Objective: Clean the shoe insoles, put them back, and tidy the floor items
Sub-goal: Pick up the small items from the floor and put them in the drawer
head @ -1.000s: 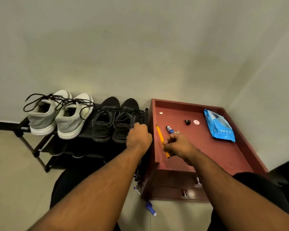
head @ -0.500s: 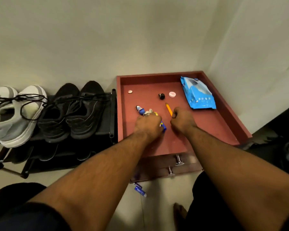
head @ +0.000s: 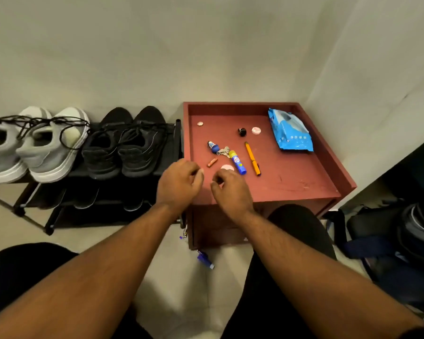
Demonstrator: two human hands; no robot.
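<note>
A red-brown cabinet (head: pixel 304 177) with a raised rim holds small items: an orange pen (head: pixel 252 158), a yellow and blue tube (head: pixel 237 161), keys (head: pixel 222 150) on a blue fob, a small orange battery (head: pixel 212 162) and a pink disc (head: pixel 227 167). My left hand (head: pixel 179 185) and my right hand (head: pixel 231 190) hover over the cabinet's front left edge, fingers loosely curled, holding nothing. On the black rack (head: pixel 66 204) to the left stand grey sneakers (head: pixel 34 148) and black sneakers (head: pixel 125 145).
A blue wipes pack (head: pixel 290 130), a black cap (head: pixel 242 131) and two small discs lie at the cabinet's back. A blue item (head: pixel 205 259) lies on the floor in front of the cabinet. Dark bags (head: pixel 402 243) sit at the right. Walls close the corner behind.
The orange pen and the blue tube now lie on the cabinet top. Both hands have let go and drawn back toward the front edge. The view shifted right.
</note>
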